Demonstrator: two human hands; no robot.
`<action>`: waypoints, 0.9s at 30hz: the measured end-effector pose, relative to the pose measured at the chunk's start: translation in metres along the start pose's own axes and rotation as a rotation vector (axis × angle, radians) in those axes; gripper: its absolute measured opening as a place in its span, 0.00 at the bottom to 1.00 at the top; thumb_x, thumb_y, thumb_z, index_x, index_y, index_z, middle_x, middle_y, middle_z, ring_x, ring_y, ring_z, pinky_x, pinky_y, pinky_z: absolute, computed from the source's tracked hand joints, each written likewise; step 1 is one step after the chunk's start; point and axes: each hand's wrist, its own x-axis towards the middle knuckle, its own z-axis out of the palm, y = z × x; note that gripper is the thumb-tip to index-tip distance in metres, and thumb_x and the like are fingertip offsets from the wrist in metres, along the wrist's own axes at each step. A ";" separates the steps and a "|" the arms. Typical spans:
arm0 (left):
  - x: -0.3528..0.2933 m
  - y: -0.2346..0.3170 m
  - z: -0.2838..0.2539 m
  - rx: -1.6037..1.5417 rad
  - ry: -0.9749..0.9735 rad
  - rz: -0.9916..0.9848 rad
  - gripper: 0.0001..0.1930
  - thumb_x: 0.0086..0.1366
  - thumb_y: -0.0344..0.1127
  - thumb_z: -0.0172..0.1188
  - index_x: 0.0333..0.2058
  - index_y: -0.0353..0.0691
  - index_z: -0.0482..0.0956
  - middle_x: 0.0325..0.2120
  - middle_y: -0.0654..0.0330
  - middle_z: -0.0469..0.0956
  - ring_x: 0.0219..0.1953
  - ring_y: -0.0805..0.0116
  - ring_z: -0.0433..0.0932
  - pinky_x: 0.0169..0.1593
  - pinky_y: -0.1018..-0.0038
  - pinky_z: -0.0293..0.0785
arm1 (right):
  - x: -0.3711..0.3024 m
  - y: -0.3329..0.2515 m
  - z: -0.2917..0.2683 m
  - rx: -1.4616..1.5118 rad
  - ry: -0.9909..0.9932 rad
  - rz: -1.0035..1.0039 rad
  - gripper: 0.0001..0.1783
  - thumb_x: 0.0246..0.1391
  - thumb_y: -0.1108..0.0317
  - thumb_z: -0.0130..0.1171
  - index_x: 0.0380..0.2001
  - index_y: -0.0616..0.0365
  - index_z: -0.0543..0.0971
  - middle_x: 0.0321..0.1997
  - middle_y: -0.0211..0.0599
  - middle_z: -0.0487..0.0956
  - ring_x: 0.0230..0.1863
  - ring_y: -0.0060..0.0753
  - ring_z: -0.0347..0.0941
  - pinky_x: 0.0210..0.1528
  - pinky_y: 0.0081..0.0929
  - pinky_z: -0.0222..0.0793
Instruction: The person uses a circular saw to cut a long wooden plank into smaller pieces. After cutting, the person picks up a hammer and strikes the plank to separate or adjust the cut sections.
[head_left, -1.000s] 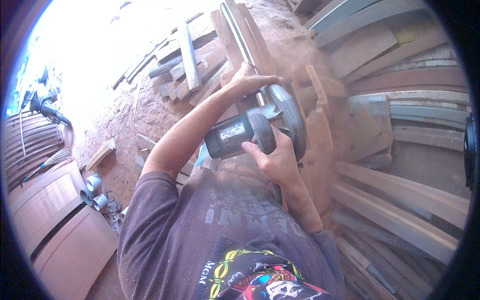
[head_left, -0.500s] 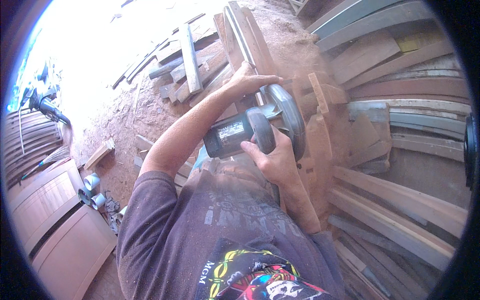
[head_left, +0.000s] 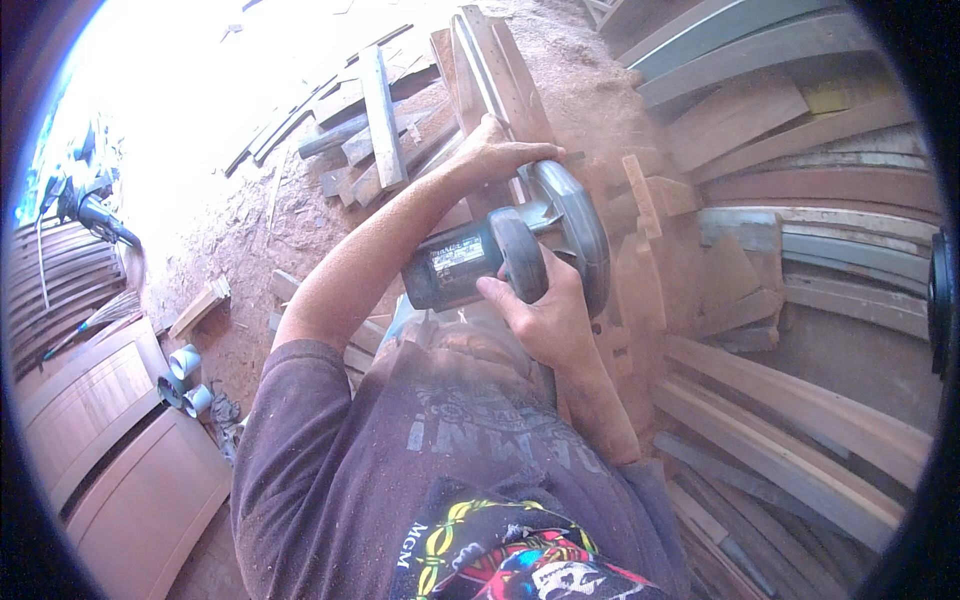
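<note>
A dark circular saw [head_left: 455, 266] with a grey blade guard lies across the work in front of my body. My right hand [head_left: 550, 318] is closed around its rear loop handle, the thumb lying along the near side. Beyond the saw, my left hand [head_left: 493, 157] grips a long narrow wooden board [head_left: 484, 75] running away from me. Its thumb stretches right, toward the front of the saw, and its other fingers are partly hidden. The guard covers the blade, and the saw and my forearm hide the cutting point.
Stacked planks [head_left: 800, 410] fill the right side. Loose offcuts [head_left: 380, 115] lie at the far left of the board. Wooden panels [head_left: 145, 480] and several small cans [head_left: 184, 361] are at the left. Sawdust [head_left: 590, 70] covers the ground.
The saw and my right hand have shifted very slightly left and away from me. My left hand has moved a little nearer the far end of the board. Both grips stay the same.
</note>
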 end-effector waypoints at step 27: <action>-0.004 0.022 0.006 0.080 -0.017 0.056 0.62 0.52 0.62 0.83 0.65 0.09 0.65 0.48 0.30 0.80 0.53 0.48 0.86 0.52 0.61 0.85 | 0.010 0.021 -0.003 0.078 0.043 -0.024 0.10 0.61 0.72 0.73 0.42 0.61 0.83 0.33 0.26 0.79 0.36 0.20 0.74 0.41 0.25 0.71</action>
